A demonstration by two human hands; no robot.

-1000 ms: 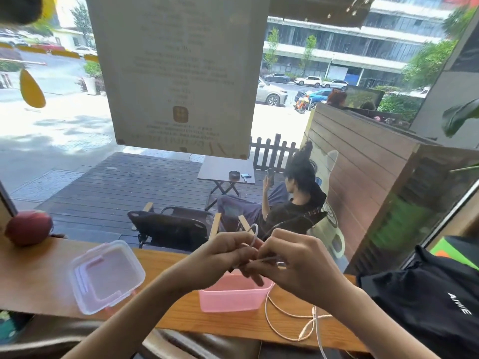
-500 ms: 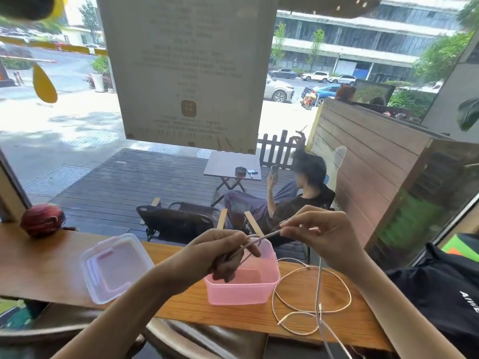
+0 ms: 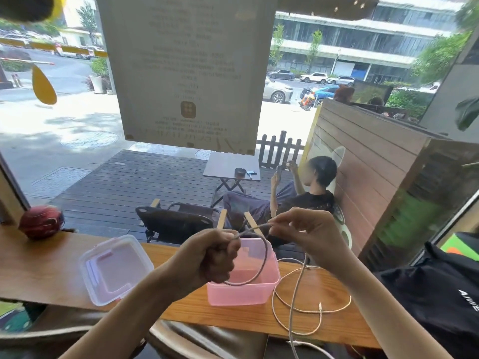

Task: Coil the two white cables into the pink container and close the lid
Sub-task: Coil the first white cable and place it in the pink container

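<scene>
Fingers of L hand curled tight round a white cable, gripping it just above the pink container. R hand pinches same cable w/ thumb + forefinger at approx same height, other R fingers loosely bent. Short stretch of cable runs taut btw the 2 hands. From L hand one loop hangs down, arcs over the container's open top, bottom of loop at/near front rim; can't tell if it touches inside. From R hand cable drops down to the bench and off its near edge.

Second white cable lies loose on bench just R of container, in a sloppy loop w/ ends crossing, connector tip visible mid-loop. Not in container.

Container sits open on bench near front edge, centre of view. Lid, clear w/ pinkish tint, lies flat on bench to the L of container, apart from it, partly behind L forearm.

Further out: red ball-like obj far L on bench by window. Black garment w/ white lettering at R edge. Big paper notice stuck on window glass above. Outside on deck: person seated w/ phone, small folding table.
</scene>
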